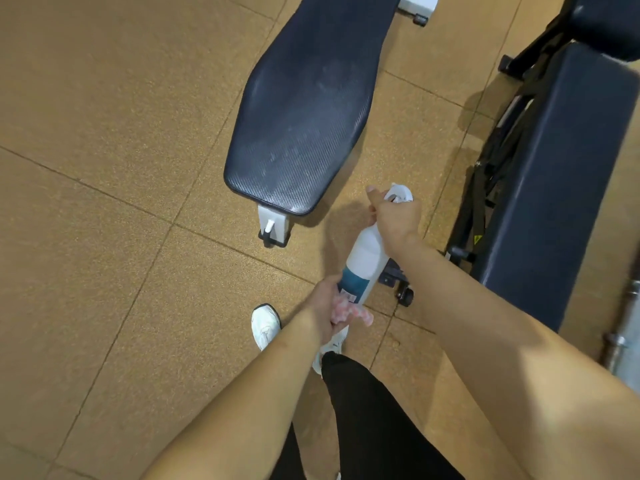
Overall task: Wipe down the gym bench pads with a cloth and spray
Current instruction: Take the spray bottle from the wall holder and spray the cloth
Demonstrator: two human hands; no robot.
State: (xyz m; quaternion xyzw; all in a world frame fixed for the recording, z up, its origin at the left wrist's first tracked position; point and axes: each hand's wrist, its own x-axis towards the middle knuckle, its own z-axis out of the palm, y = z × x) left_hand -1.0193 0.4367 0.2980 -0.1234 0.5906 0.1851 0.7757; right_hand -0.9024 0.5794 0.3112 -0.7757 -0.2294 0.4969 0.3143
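Note:
A dark navy bench pad (304,109) stretches away ahead of me, with faint damp marks on its textured surface. Below its near end I hold a white spray bottle (365,254) with a teal label in both hands. My right hand (393,220) grips the bottle's neck and white spray head. My left hand (323,306) holds the bottle's base and also grips a pink-and-white cloth (349,311).
A second dark padded bench (554,174) on a black frame with a wheel (405,296) stands at the right. A metal barbell end (623,334) lies at the far right. The floor is tan rubber tile (104,202). My white shoes (265,325) stand just below the bottle.

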